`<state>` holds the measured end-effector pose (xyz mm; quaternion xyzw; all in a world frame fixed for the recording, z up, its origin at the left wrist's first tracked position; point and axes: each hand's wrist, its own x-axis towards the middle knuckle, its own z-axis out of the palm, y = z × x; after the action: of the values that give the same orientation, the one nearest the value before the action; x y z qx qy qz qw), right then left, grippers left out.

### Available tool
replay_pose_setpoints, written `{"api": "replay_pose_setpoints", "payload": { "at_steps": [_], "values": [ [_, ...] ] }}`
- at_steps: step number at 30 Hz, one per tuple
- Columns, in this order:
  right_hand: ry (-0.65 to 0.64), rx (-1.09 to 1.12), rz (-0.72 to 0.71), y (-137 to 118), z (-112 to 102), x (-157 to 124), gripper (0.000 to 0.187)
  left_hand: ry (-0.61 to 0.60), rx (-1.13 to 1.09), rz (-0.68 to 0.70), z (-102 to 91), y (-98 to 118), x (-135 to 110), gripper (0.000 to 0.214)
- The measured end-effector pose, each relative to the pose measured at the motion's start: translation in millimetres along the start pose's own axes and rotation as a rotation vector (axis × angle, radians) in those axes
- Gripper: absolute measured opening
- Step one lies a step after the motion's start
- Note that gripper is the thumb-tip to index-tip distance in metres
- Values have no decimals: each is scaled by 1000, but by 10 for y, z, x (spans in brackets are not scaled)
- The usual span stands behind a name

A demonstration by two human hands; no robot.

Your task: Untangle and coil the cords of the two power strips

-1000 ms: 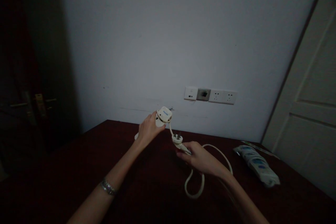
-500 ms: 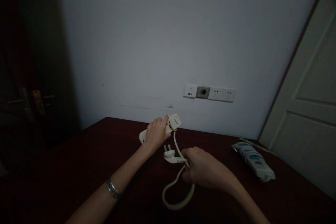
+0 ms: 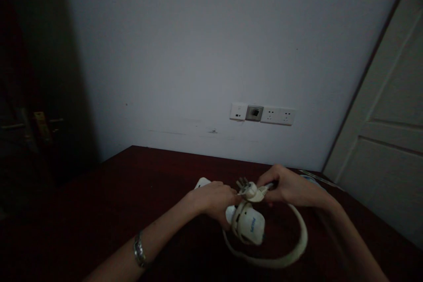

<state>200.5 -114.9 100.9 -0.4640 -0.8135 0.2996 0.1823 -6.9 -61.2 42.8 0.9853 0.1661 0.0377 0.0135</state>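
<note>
My left hand [image 3: 216,199] is closed around the middle of a white power strip [image 3: 253,225], whose labelled end sticks out to the right and toward me. Its far end shows beyond my fingers. A turn of cord wraps around the strip beside the labelled end. My right hand [image 3: 289,187] grips the cord just behind the white three-pin plug [image 3: 251,192]. The plug sits just above the strip, its prongs pointing up and left. A loose loop of the power cord [image 3: 302,235] hangs below and to the right of both hands.
The dark red table [image 3: 158,176] runs back to a pale wall [image 3: 185,53]. Wall sockets [image 3: 278,116] are above its back edge. A plastic-wrapped package [image 3: 309,179] is mostly hidden behind my right arm. A white door [image 3: 390,150] stands at right, a dark door handle [image 3: 42,125] at left.
The strip has swung so its labelled end now points toward me, and it is closer. My right hand has moved right and up with the plug; the cord now wraps the strip.
</note>
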Motion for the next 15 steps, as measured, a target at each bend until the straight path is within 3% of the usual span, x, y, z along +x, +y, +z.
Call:
{"api": "replay_pose_setpoints", "payload": {
  "at_steps": [3,9,12,15],
  "values": [
    [138,131,98,247,-124,-24,17,53,-70,75,-206,128,-60,50],
    [219,336,23,370,-94,59,24,184,-319,-97,-417,241,-206,85],
    [230,492,-51,338,3,156,24,305,-490,11,-399,206,-221,101],
    [250,600,-93,339,91,259,23,440,-525,131,-380,138,-217,103]
  ]
}}
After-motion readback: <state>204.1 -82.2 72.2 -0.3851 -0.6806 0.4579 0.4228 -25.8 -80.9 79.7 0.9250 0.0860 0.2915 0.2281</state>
